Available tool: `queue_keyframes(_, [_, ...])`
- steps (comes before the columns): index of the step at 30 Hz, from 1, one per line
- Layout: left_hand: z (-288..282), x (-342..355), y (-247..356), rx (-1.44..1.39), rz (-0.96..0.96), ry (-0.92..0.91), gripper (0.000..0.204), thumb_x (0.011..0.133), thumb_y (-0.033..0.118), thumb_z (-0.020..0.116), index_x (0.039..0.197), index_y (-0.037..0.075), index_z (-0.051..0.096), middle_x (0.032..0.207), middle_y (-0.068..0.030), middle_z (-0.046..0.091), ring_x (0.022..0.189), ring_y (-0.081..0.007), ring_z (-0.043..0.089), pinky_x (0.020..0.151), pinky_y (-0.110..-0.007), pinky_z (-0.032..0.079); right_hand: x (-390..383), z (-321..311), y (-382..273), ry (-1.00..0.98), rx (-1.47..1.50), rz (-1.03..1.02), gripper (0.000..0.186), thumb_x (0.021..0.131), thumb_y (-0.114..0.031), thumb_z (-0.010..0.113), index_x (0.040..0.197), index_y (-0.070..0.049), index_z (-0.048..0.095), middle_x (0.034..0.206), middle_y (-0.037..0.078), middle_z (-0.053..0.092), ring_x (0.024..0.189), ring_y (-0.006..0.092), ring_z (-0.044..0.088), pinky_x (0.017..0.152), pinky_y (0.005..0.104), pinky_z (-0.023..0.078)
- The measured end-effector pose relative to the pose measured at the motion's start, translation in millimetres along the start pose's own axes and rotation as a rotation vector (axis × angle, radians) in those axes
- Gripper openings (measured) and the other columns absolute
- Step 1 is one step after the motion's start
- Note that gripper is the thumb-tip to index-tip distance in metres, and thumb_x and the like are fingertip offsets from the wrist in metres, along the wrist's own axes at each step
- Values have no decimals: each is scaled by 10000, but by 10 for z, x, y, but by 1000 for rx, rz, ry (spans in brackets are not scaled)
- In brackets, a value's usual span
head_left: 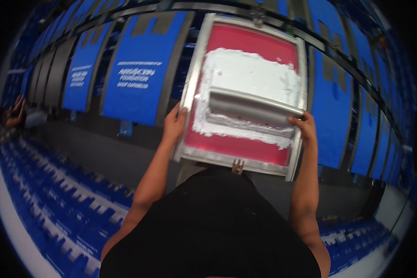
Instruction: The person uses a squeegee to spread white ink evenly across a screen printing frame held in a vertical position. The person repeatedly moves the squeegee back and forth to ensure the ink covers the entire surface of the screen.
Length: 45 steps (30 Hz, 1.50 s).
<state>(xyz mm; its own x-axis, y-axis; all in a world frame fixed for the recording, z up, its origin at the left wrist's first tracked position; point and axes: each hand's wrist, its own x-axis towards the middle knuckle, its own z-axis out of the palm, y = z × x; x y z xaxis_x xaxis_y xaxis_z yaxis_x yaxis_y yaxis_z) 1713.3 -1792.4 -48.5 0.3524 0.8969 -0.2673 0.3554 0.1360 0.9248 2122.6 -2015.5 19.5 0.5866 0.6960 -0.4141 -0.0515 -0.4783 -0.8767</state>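
A screen printing frame (197, 78) with a silvery metal rim and red mesh (236, 150) is held in front of me, slightly tilted. A thick patch of white ink (245, 69) covers the mesh's middle. Across the ink lies a squeegee (255, 107) with a grey metal holder. My left hand (173, 123) is closed on the frame's left side. My right hand (306, 125) grips the right side, its thumb beside the squeegee's right end. The fingers under the frame are partly hidden. Small metal fittings (237, 167) stick out at the near edge.
Blue printed fabric pieces (136, 69) lie on grey boards in a row to the left. More blue pieces (331, 106) line the right. Below, several blue pieces (46, 199) cover rows on both sides. Another person (16, 113) is at the far left.
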Motion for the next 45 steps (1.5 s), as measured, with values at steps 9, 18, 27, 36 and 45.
queue_keyframes(9, [194,184,-368,-3,-32,9,548,922,388,616,1313,12,540,1195,-201,642,1108,-263,617,942,-329,451,185,-54,209,-62,15,-11,399,695,-116,801,1055,6,682,949,66,695,889,167,632,863,309,459])
queue_keyframes(18, [219,304,-352,-58,-13,-4,487,970,337,578,1320,0,537,1217,-111,635,1098,-149,567,952,-278,429,212,25,305,-61,-3,-42,424,705,-125,807,1084,11,673,988,80,691,889,158,621,836,284,460])
queue_keyframes(27, [24,67,-18,18,11,62,402,954,297,610,1240,14,609,1135,-126,678,1038,-162,609,905,-294,464,54,49,21,-19,-63,7,440,697,-142,807,1079,19,657,996,84,677,891,183,618,826,311,464])
queue_keyframes(36, [-546,-131,44,-99,32,86,458,945,286,623,1283,-17,563,1143,-138,676,1026,-159,621,885,-276,473,-397,489,-362,-28,6,-141,390,686,-94,799,1044,0,673,928,45,678,866,148,608,812,289,463])
queue_keyframes(45, [-857,-260,248,42,92,187,409,978,238,576,1286,-29,561,1075,-86,677,934,-107,600,819,-250,482,-390,672,-272,-95,102,-182,364,681,-74,797,1017,16,691,914,72,695,836,150,640,783,296,505])
